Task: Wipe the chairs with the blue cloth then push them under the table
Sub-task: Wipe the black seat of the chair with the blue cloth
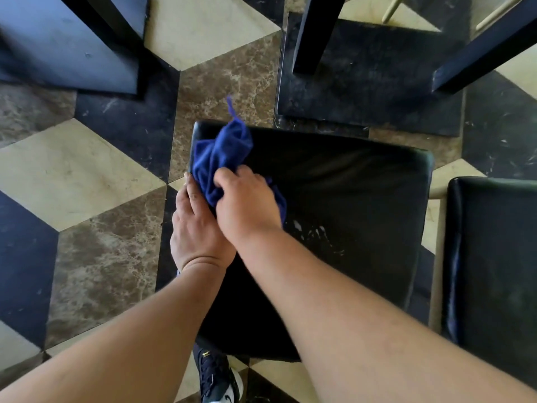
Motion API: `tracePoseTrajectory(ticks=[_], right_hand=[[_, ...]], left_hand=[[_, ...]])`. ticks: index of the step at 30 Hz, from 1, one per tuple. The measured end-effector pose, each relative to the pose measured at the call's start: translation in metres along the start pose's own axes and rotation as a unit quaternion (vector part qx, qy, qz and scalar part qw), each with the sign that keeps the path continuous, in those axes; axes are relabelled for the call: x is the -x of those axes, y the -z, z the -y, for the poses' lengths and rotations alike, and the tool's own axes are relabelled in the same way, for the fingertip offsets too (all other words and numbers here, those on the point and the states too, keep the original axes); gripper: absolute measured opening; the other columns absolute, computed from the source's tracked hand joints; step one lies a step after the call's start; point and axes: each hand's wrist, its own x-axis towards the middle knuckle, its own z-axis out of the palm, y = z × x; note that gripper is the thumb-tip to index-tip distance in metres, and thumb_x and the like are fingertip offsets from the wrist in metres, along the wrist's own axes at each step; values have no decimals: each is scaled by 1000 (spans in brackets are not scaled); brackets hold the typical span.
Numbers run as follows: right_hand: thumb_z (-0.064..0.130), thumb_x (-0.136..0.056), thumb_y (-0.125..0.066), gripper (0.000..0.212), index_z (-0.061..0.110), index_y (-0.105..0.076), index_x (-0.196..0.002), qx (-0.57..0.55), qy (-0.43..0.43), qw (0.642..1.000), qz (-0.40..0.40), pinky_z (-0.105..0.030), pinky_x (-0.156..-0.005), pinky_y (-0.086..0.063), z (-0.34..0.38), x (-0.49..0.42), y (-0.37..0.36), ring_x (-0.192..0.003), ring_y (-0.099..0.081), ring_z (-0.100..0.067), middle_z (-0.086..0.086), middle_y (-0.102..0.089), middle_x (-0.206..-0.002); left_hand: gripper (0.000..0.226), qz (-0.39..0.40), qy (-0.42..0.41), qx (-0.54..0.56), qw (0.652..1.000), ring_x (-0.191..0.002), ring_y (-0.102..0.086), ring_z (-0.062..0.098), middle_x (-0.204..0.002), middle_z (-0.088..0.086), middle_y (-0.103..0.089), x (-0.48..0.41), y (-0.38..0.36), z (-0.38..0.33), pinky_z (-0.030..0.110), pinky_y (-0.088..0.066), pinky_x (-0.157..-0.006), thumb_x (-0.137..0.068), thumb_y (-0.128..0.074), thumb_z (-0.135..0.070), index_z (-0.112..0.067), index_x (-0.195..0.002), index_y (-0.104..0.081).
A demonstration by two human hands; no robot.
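Observation:
A black padded chair seat (343, 199) fills the middle of the view, seen from above, with whitish marks near its centre. The bunched blue cloth (220, 155) lies on the seat's far left corner. My right hand (247, 202) grips the cloth from above, fingers curled into it. My left hand (194, 228) sits just beside and partly under the right one at the seat's left edge, its fingers touching the cloth; whether they curl round it I cannot tell.
A second black seat (494, 257) stands close on the right. Dark table legs (313, 33) on a black base plate (372, 91) rise ahead, another dark panel (69, 45) at far left. The tiled floor (87, 170) lies open to the left. My shoe (218, 379) is below the seat.

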Motion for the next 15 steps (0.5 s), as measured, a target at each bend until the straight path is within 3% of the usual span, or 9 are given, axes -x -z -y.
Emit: tracePoseTrajectory(ticks=[4,7,15], right_hand=[[14,-93,-59,24,20,-62,-116,8,29,999,21,-42,-71,-39,-12,5,6,-104,-57,-37,-11,-60,-115],[13,-89,-62,24,21,-63,-112,26,26,999,26,-39,-70,-37,-44,15,30,-101,-59,-37,-10,-60,-110],[11,-85,-64,24,23,-67,-106,95,-94,990,-35,-43,-73,-53,-162,56,121,-89,-63,-40,-10,-59,-100]], left_hand=[[100,-3,3,-8,1000,-147,-43,36,-174,6,-23,0,-1,-1,58,-46,-107,-95,-55,-60,-27,-170,3],[93,-18,0,-9,1000,-142,-46,42,-171,12,-29,2,0,-5,62,-48,-101,-95,-47,-59,-24,-170,-4],[89,-21,-2,-19,1000,-142,-46,43,-172,13,-28,4,3,-7,64,-49,-99,-97,-39,-60,-24,-169,-3]])
